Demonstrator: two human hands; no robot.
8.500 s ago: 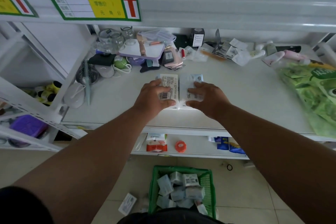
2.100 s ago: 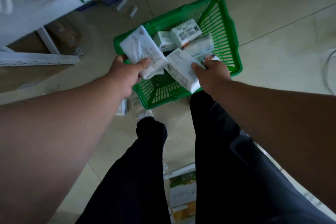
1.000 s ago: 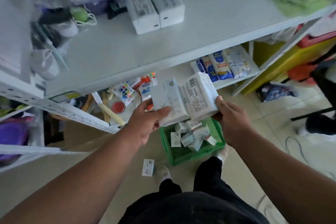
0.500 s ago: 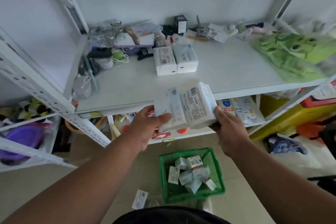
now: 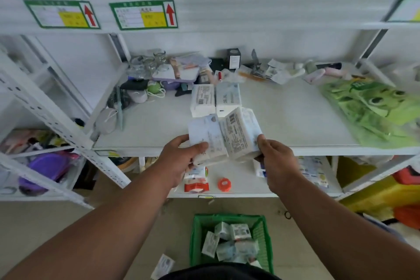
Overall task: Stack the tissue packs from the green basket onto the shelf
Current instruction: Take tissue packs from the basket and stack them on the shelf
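My left hand [image 5: 181, 159] grips a white tissue pack [image 5: 205, 136] and my right hand [image 5: 276, 161] grips a second tissue pack [image 5: 241, 134]. I hold the two side by side at the front edge of the white shelf [image 5: 284, 120]. Just beyond them two tissue packs [image 5: 214, 99] lie side by side on the shelf. On the floor below stands the green basket [image 5: 264, 241] with several more tissue packs [image 5: 229, 241] inside.
Small clutter of jars, boxes and tubes [image 5: 181, 70] lines the shelf's back. Green plastic packages [image 5: 372, 109] fill its right end. A loose pack [image 5: 163, 266] lies on the floor left of the basket. A lower shelf [image 5: 236, 182] holds small items.
I picked two packs out of the basket, stood up and raised them. Over the last half second they rose from below the shelf edge to the level of its front edge.
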